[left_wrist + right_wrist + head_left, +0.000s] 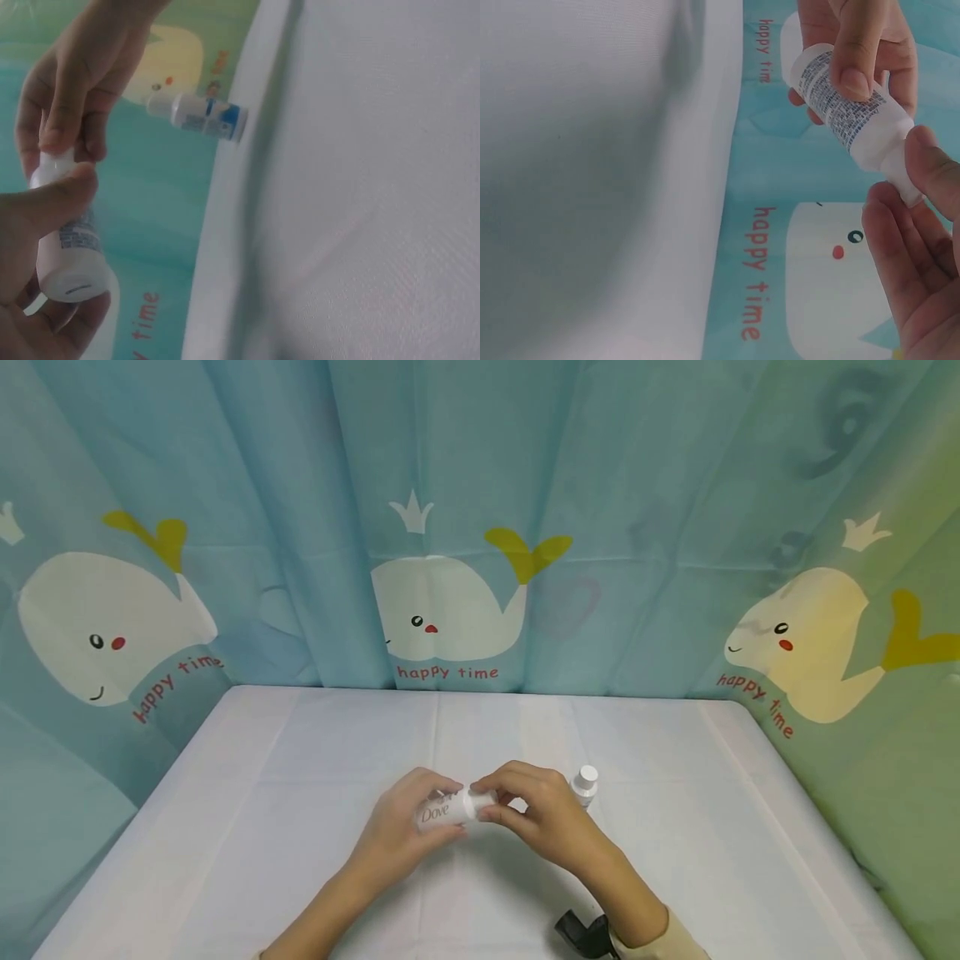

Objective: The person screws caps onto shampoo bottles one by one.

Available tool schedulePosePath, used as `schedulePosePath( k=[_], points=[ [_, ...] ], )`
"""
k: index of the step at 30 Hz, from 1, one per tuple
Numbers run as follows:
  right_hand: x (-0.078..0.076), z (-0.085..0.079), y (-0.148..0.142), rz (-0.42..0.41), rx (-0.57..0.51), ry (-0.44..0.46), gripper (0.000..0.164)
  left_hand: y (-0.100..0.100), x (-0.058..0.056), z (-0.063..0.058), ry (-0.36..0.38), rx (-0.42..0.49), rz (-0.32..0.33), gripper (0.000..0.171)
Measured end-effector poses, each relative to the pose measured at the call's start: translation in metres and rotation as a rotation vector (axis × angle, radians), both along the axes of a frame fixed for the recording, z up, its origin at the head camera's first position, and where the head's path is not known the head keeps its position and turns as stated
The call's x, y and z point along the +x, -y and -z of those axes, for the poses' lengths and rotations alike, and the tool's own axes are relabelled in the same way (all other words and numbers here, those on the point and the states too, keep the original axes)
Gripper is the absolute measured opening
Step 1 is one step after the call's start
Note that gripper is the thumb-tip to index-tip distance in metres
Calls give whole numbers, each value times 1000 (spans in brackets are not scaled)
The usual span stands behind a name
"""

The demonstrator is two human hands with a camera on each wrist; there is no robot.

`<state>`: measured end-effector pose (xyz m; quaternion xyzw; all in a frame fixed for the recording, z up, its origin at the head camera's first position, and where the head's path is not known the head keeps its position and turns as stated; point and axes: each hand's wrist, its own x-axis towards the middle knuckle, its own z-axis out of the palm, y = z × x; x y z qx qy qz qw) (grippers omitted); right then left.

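Observation:
A white Dove bottle point(437, 812) is held up off the table, tilted on its side. My left hand point(397, 818) grips its body, thumb along one side and fingers round the other. The thumb and fingers of my right hand point(542, 814) pinch the white cap point(901, 174) at its narrow end. Fine dark print covers the label point(840, 101) in the right wrist view. A second white bottle point(584, 786), also capped, stands upright just beyond my right hand, which overlaps it in the head view. Its label shows a blue patch in the left wrist view.
Both hands work above a white-covered table point(322, 760). A black object point(585, 935) shows by the right wrist at the near edge. Blue-green curtains point(637, 568) printed with whales surround the back and sides.

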<state>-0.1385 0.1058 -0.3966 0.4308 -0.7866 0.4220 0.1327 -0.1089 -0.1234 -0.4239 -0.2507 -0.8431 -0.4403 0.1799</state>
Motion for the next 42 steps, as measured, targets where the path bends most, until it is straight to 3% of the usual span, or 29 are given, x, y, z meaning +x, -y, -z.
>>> schedulePosePath(
  k=[7,13,20,27,30,40,42],
  points=[
    [3,0,4,36,-28,71,27,-2,2,0,-40,-1,-38,50],
    [4,2,5,40,-38,146,30,-2,2,3,4,0,-31,47],
    [2,8,5,26,14,320,40,-2,-1,7,158,47,-57,45],
    [-2,25,11,-8,65,483,45,6,-12,20,434,216,-26,43],
    [-2,32,14,-38,71,540,43,10,-14,26,517,248,-7,41],
    [-2,39,18,-43,114,569,48,15,-13,30,581,269,-7,44],
    [-2,36,16,-32,136,528,50,18,-14,30,566,218,22,50]
  ],
)
